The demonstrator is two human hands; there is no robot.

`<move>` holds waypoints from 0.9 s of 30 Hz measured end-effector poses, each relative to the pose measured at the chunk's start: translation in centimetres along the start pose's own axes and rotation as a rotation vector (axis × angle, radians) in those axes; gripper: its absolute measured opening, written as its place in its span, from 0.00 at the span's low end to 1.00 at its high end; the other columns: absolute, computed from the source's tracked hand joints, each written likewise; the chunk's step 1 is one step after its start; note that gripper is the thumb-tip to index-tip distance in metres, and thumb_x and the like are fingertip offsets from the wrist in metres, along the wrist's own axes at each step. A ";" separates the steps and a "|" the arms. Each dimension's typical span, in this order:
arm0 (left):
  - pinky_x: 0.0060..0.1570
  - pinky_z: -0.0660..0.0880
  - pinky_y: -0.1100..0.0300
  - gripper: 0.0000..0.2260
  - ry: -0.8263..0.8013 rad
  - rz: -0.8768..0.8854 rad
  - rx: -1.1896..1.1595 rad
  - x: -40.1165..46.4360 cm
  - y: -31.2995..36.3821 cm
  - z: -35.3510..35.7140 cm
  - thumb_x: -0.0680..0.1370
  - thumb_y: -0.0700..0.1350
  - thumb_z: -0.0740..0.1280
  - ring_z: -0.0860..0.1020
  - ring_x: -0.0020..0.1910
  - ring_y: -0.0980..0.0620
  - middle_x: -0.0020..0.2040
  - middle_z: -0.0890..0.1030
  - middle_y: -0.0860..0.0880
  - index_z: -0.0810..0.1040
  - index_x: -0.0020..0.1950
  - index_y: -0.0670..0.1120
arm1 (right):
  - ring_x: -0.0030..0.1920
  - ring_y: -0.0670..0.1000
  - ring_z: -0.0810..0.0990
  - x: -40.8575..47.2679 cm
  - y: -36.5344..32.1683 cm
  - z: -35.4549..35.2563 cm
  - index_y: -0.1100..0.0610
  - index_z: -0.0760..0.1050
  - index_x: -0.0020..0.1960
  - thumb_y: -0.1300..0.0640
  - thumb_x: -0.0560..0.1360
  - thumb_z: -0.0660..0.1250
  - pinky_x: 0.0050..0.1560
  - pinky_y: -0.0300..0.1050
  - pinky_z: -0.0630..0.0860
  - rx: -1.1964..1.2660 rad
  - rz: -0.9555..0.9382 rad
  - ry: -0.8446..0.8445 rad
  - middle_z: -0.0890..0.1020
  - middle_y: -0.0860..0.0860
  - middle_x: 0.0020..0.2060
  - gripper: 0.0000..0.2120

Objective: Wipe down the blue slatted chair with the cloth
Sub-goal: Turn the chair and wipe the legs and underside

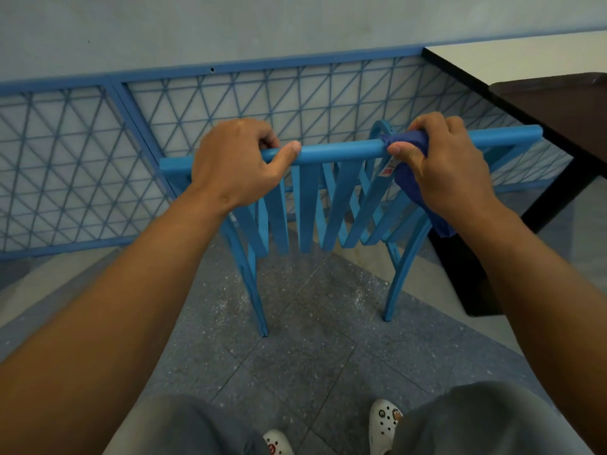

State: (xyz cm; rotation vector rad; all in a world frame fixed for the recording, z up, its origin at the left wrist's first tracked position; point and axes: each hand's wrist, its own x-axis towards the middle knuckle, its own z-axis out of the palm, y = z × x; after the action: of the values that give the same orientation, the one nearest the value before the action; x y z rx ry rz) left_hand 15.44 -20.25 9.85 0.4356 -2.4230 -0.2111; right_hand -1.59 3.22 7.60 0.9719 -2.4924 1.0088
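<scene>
The blue slatted chair [341,151] stands in front of me, its round top rail running left to right and its slats hanging below. My left hand [236,162] grips the rail left of centre, thumb laid along the rail. My right hand [440,159] holds a dark blue cloth [410,178] wrapped round the rail right of centre. The cloth's loose end hangs down below my wrist, a small red-and-white label showing near my thumb.
A blue wire-mesh railing [98,152] runs behind the chair along a pale wall. A table with a light top [512,57] and dark legs stands at the right, close to the chair's corner. Grey speckled floor tiles [312,356] and my white clogs lie below.
</scene>
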 end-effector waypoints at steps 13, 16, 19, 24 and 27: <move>0.53 0.67 0.60 0.11 0.104 -0.122 -0.023 -4.4 -6.0 -3.9 0.79 0.56 0.68 0.71 0.51 0.57 0.50 0.76 0.52 0.82 0.54 0.50 | 0.43 0.56 0.77 -0.4 -7.0 3.1 0.50 0.84 0.57 0.40 0.81 0.62 0.39 0.51 0.70 -0.186 -0.324 0.068 0.76 0.53 0.53 0.18; 0.55 0.66 0.66 0.12 0.157 -0.205 -0.073 -6.0 -7.5 -4.3 0.81 0.53 0.66 0.70 0.54 0.60 0.54 0.75 0.51 0.82 0.61 0.51 | 0.45 0.54 0.77 0.1 -10.4 5.1 0.49 0.85 0.56 0.40 0.80 0.63 0.38 0.48 0.67 -0.211 -0.473 0.047 0.78 0.51 0.49 0.17; 0.54 0.75 0.69 0.11 0.207 -0.252 -0.218 -6.8 -8.1 -3.7 0.82 0.50 0.66 0.75 0.54 0.59 0.57 0.75 0.50 0.82 0.63 0.51 | 0.48 0.55 0.78 0.4 -13.6 7.8 0.47 0.84 0.57 0.39 0.78 0.63 0.40 0.50 0.73 -0.177 -0.573 -0.001 0.80 0.50 0.50 0.17; 0.50 0.81 0.59 0.10 0.285 -0.424 -0.473 -7.0 -9.3 -3.6 0.79 0.48 0.71 0.83 0.47 0.55 0.48 0.82 0.52 0.82 0.59 0.47 | 0.48 0.55 0.77 0.6 -18.0 10.7 0.46 0.84 0.57 0.39 0.77 0.66 0.40 0.47 0.66 -0.173 -0.691 -0.057 0.80 0.50 0.51 0.16; 0.51 0.82 0.57 0.10 0.273 -0.439 -0.535 -7.3 -9.1 -3.7 0.79 0.48 0.71 0.83 0.46 0.55 0.46 0.83 0.53 0.82 0.59 0.48 | 0.50 0.54 0.77 1.1 -18.0 9.9 0.44 0.82 0.60 0.39 0.78 0.65 0.42 0.47 0.64 -0.156 -0.714 -0.129 0.78 0.50 0.52 0.16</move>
State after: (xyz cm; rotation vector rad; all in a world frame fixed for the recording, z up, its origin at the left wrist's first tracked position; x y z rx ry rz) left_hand 25.41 -26.22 6.07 0.6863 -1.8784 -0.9012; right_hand 9.76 -13.72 10.19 1.7278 -1.9935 0.5222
